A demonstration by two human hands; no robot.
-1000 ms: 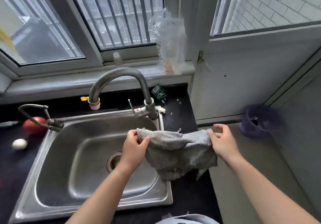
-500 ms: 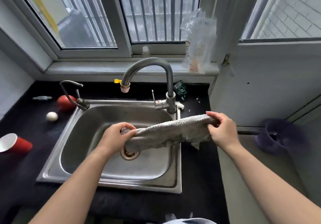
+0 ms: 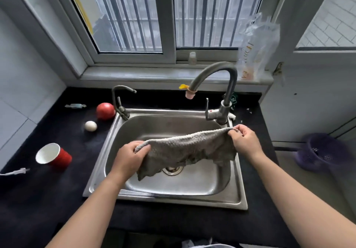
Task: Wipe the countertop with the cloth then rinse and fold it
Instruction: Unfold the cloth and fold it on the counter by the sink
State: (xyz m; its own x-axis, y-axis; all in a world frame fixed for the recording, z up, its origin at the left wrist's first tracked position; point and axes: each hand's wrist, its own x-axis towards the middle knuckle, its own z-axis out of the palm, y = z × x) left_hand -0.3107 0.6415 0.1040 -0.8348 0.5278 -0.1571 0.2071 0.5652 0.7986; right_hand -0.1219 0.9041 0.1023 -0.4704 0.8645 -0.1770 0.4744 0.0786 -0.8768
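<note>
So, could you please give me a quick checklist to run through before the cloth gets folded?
1. Both top corners gripped: left hand and right hand each pinch one. Ok.
2. Cloth spread out: top edge stretched, lower edge ragged and bunched. Not ok.
3. Cloth over the sink so drips fall in. Ok.
4. Faucet off: no stream visible. Ok.
5. Cloth rinsed and wrung. Cannot tell.
6. Clear of the cup. Ok.
</note>
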